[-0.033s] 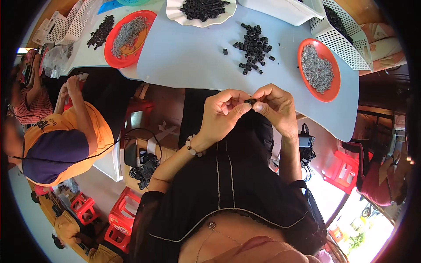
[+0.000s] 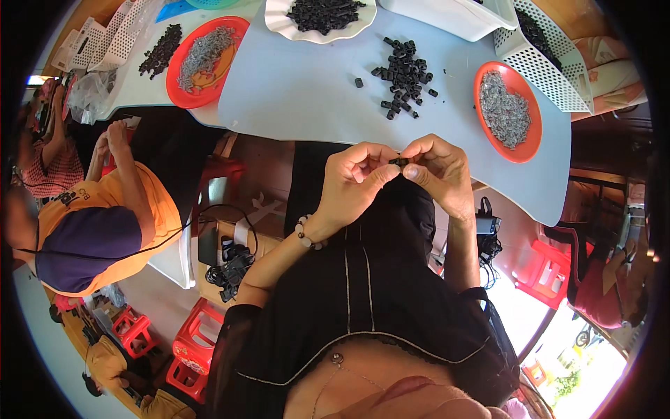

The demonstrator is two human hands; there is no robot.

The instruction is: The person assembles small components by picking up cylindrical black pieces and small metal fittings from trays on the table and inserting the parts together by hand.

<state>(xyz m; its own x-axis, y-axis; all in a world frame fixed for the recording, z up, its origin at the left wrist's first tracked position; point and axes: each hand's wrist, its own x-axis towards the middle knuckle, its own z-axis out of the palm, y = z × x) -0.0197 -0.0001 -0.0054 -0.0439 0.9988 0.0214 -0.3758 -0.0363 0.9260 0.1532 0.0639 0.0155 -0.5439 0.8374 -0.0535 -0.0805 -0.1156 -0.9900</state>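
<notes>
Between my fingertips, just off the near edge of the table, is a small black part (image 2: 398,162). My left hand (image 2: 359,179) pinches it from the left with thumb and forefinger. From the right, my right hand (image 2: 440,174) has its thumb and forefinger closed on the same part. Most of the part is hidden by the fingertips. Beyond my hands lies a loose pile of small black parts (image 2: 405,75) on the pale blue tabletop (image 2: 293,91). To its right sits a red plate (image 2: 536,129) heaped with small clear-grey pieces (image 2: 504,112).
At the far side stand a white scalloped dish (image 2: 279,21) of black parts, a white bin (image 2: 453,21) and a perforated white basket (image 2: 576,77). Left, another red plate (image 2: 183,100) holds grey pieces. A co-worker in an orange and navy shirt (image 2: 98,223) sits at the left.
</notes>
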